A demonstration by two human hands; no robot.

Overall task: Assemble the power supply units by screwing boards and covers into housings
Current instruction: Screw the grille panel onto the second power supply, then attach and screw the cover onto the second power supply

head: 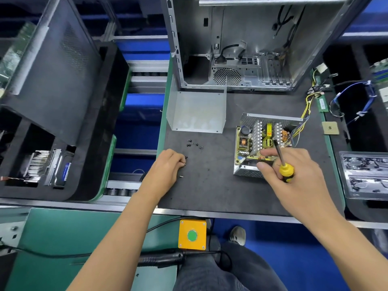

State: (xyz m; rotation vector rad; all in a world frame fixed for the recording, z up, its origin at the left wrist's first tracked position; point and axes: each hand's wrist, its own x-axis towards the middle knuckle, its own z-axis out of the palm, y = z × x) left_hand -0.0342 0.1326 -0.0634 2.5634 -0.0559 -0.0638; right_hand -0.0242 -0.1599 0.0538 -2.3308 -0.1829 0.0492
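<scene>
Head view looks down on a dark bench (210, 185). Right of centre sits an open metal housing (247, 171) with a circuit board (252, 141) inside, coloured wires trailing from its far right corner. The right hand (294, 177) grips a screwdriver (283, 162) with a yellow and black handle, its shaft pointing up over the board, while the forefinger and thumb touch the housing's near edge. The left hand (168, 164) rests on the bench with fingers curled, pinching a small screw (184, 164) at its fingertips. Loose black screws (194, 143) lie scattered just beyond it. A bent metal cover (197, 110) stands behind them, near an open computer case (241, 49).
</scene>
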